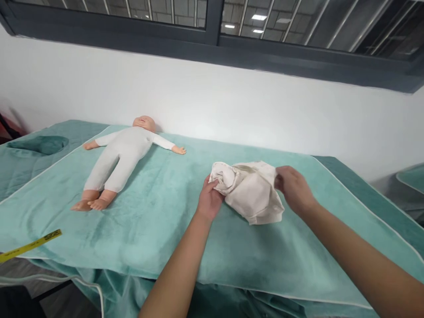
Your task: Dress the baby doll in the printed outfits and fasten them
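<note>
A cream cloth item (pixel 253 194) with a gathered, ruffled end is held above the bed between both hands; its exact kind cannot be made out. My left hand (pixel 210 199) is closed on the gathered end, with the thumb over the edge. At the opposite side, my right hand (pixel 295 189) pinches the cloth's upper right edge, its fingertips partly hidden. To the left, a baby doll (pixel 124 148) in a white bodysuit lies on its back, arms spread, apart from both hands.
A light green velvet cover (pixel 172 221) is spread over the bed. At its left stands a darker green cushion with a face hole (pixel 39 145). A yellow measuring strip (pixel 31 246) lies at the front left. Behind are a white wall (pixel 185 97) and a dark window frame (pixel 212 37).
</note>
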